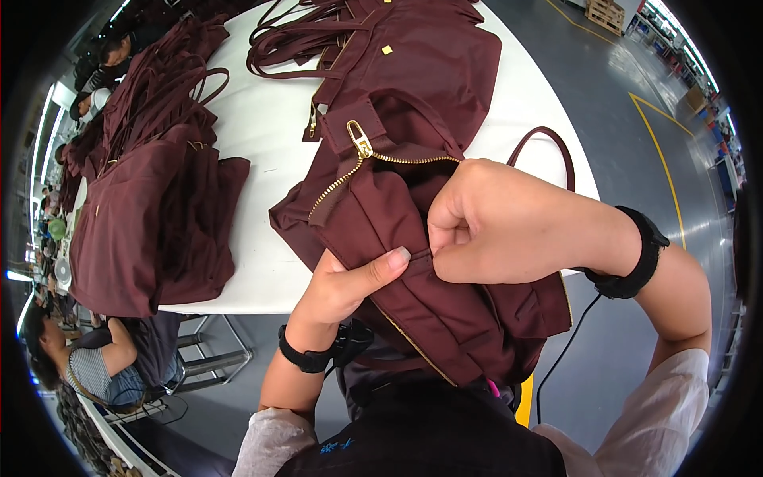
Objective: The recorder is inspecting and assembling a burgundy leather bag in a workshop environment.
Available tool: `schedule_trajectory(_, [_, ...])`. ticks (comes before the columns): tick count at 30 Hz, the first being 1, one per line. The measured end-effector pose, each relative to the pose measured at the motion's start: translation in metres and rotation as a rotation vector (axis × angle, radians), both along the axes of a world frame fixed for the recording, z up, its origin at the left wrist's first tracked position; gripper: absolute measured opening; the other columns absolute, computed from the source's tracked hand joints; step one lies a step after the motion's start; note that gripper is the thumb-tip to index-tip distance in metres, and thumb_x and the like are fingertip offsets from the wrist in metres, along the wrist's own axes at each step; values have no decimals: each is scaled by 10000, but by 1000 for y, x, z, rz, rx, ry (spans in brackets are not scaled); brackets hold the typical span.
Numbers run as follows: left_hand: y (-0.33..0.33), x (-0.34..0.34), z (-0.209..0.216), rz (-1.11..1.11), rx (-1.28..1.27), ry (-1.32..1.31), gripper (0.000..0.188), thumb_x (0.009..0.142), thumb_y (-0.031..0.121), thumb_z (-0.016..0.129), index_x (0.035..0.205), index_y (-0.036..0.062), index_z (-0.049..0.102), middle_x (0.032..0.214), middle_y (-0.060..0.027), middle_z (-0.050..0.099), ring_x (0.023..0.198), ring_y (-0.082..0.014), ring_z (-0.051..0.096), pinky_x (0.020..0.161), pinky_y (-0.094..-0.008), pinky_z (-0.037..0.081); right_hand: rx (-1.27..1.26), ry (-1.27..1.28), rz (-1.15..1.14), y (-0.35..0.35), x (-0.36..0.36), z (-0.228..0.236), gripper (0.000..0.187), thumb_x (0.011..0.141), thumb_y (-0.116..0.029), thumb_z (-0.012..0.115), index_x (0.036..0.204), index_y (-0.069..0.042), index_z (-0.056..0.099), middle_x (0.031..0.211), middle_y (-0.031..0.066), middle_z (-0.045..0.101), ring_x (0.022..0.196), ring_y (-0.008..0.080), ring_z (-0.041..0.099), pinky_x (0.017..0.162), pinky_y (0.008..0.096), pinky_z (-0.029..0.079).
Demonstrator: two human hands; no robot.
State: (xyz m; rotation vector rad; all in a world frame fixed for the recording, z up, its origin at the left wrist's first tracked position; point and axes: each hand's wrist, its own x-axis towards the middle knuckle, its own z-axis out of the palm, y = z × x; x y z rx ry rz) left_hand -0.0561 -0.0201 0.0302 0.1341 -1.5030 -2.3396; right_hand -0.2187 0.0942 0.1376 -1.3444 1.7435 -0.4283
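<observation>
A maroon fabric bag point(389, 207) lies over the table's near edge in front of me. Its gold-toothed zipper point(339, 187) is parted, and a gold zipper pull point(359, 139) rests at the far end of the opening. My left hand point(350, 282) clasps the bag's side, thumb on top of a seam and the other fingers hidden beneath the cloth. Curled into a fist, my right hand point(485, 226) presses its fingertips together at the bag's opening beside that seam. Whether it pinches cloth or something small there is hidden.
More maroon bags point(429, 63) lie at the far side of the white table point(262, 151), and another pile point(159, 215) fills its left side. A thin strap loop point(548, 139) sticks out on the right. At the lower left a person point(103, 366) sits near a metal stool point(218, 350).
</observation>
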Motion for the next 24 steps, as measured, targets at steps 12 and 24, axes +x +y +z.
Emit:
schedule_trajectory(12, [-2,3,-5,27,-4,-17,439,872,109,660,1261,-13,496,1171,-54,582,1079,-148,540,949,-304,415,-157,-133,-204,2,8,-18,183,693,-55,603,544,-8,509,481,-17,463,456,27,382,416,232,271])
schedule_trajectory(24, [-13,6,-18,43,195,1,437,827,83,672,1229,1,525,1120,-56,610,1029,-168,581,929,-321,445,-156,-343,-189,17,-6,-19,49,768,3,607,786,10,652,717,19,638,649,39,578,548,205,452])
